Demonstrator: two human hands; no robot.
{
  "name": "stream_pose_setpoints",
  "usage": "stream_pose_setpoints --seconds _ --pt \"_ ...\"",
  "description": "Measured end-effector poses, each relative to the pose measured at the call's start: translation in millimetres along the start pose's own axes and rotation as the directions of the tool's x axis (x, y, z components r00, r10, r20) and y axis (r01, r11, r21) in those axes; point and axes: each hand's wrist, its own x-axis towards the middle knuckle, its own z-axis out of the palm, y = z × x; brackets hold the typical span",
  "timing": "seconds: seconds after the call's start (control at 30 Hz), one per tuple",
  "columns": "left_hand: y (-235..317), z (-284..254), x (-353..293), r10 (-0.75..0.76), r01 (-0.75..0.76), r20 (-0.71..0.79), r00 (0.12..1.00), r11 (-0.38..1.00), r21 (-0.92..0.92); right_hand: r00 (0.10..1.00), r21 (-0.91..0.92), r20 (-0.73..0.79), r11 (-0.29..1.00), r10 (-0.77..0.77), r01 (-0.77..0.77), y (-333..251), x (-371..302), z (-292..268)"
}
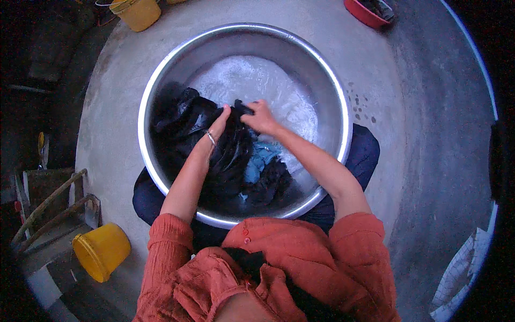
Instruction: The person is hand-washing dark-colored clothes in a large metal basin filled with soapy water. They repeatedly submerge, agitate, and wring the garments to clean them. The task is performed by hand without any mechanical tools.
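Observation:
A wide metal basin [344, 102] stands between my knees, with foamy water [249, 78] in its far part. Wet black cloth [185, 118] is heaped along the basin's left and near side. My left hand [218, 125], a bangle at its wrist, is closed on this cloth with the thumb on top; its other fingers are hidden by fabric. Just to the right, my right hand [260, 117] grips a raised fold of the same black cloth, slightly blurred. A blue cloth [260, 159] lies below my right wrist, partly covered by dark fabric.
A yellow bucket [102, 251] lies tipped on the floor at the near left, beside wooden-handled tools [51, 206]. Another yellow bucket [138, 13] is at the far left. A red tub [367, 13] holding dark cloth sits at the far right.

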Motion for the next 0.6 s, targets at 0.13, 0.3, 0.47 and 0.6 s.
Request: stream_pose_setpoints --seconds 0.13,0.3,0.47,0.6 --pt "18 -9 -28 -0.014 0.127 0.25 0.968 0.888 -0.442 0.929 -0.013 -0.242 0.959 -0.279 0.284 -126 -55 18" --pt "16 6 -25 0.194 -0.193 0.002 0.981 0.976 -0.1 0.74 -0.283 -0.381 0.831 -0.555 0.478 -124 -42 26" --pt "49 60 -55 0.114 -0.118 -0.04 0.993 0.986 -0.115 0.816 -0.465 -0.524 0.885 -0.246 -0.031 -34 24 -23" --pt "17 23 -26 0.052 -0.072 0.053 0.997 0.827 0.557 0.87 -0.464 -0.493 0.847 -0.006 -0.257 9 27 -79"
